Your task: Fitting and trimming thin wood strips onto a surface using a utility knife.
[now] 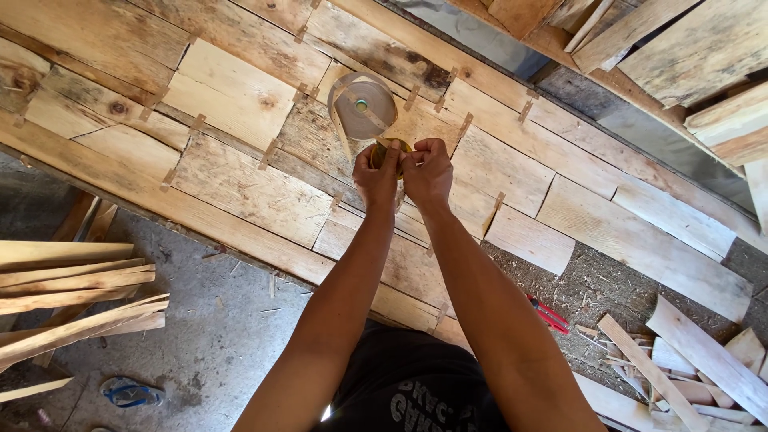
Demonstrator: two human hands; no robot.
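Both hands meet over the table (240, 188), made of flat wood pieces joined w/ little tape strips; left hand (378, 178) & right hand (428, 172) touch each other, fingers curled shut in a tight grip on a small yellow-brown tape roll (384, 150) between them; roll mostly hidden, so can't tell much more. Just past the grip sits a big tan tape roll (362, 106), flat on the wood, its strip running toward the fingers. Red pliers (549, 314) lie well back by the right arm; thin wood slats (76, 300) stacked far off on the left-arm side; blue sandal (130, 393) on the floor (224, 336) below them.
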